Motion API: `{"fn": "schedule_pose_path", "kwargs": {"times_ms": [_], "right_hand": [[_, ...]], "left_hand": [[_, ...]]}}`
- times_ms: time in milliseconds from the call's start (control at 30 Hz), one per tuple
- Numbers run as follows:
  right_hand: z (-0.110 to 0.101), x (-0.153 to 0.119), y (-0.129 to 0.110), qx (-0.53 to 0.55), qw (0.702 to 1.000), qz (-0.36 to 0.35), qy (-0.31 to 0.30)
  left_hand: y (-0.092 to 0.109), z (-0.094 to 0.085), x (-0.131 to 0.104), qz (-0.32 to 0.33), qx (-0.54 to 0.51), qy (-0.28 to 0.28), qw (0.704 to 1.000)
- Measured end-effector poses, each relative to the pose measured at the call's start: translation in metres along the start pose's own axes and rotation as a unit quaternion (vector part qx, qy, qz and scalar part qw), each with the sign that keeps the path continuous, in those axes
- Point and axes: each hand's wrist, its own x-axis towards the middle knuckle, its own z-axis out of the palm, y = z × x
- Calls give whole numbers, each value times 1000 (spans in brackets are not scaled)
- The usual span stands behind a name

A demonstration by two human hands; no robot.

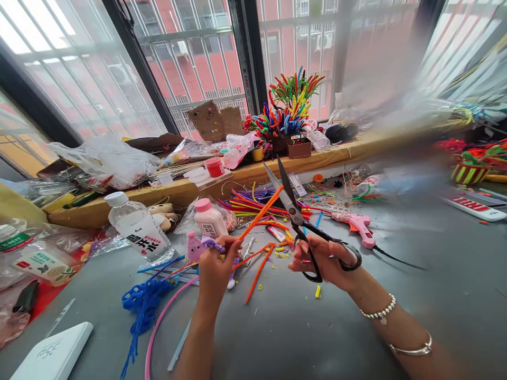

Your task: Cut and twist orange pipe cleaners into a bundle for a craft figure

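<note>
A: Head view, quick. Left hand?
B: Left hand [217,264] closed, thumb and fingertips pinching an orange pipe cleaner [259,215].

A: Where's the pipe cleaner relative to the hands?
B: Between them. Lower part in the left fingers, rest slants up and rightward, far end at the scissors [293,211] blades, above the right hand [322,261].

A: Cut through?
B: Can't tell. Blades stand slightly apart, tips up; the end overlaps them.

A: Right hand's state?
B: Turned palm up, fingers partly curled, threaded through the black handles. Holds the scissors only.

A: Anything by the left hand?
B: Purple fuzzy piece [212,243] right at the fingers; whether it's gripped, can't tell. Pink figure [193,247] just behind. Bent orange strip [259,273] on the table [277,338], between the hands; can't tell if it joins the held one.

A: Further out?
B: Blue fuzzy tangle [148,301] left of the left hand, water bottle [138,227] beyond it. Stem bundle [245,205] behind the hands. Pink glue gun [358,227] beyond the right hand, to its right. Yellow scrap [318,291] just below the right hand.
</note>
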Motion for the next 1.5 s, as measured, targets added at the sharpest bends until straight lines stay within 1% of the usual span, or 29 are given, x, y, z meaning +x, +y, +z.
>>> {"fn": "schedule_pose_path", "kwargs": {"times_ms": [233,400,567,700,933,1033,1133,1200,1267,1433,1500], "right_hand": [[-4,-2,1,2,1000,-6,-21],[-6,-4,3,4,1000,-3,-28],[-8,-4,7,5,998,-46,-33],[-6,-2,8,-6,997,-64,-30],[-3,-3,8,-53,997,-54,-34],[-4,-5,8,-65,997,-45,-20],[-4,-7,4,-72,997,-25,-19],[-4,-7,2,-82,996,-5,-26],[-4,-5,1,-84,996,6,-32],[-3,-2,0,-68,995,4,-67],[-3,-2,0,-68,995,0,-69]], "left_hand": [[-1,1,0,22,30,1,999],[0,1,0,16,27,-7,999],[-1,1,0,15,27,-17,999],[-3,1,0,20,48,-4,999],[-3,0,1,15,53,3,998],[-4,-1,1,24,66,3,998],[-3,-2,1,35,81,3,996],[-3,-1,1,36,74,-9,997],[-1,2,-1,36,65,-33,997],[5,13,-5,75,94,-86,989],[7,16,-7,89,90,-102,987]]}}
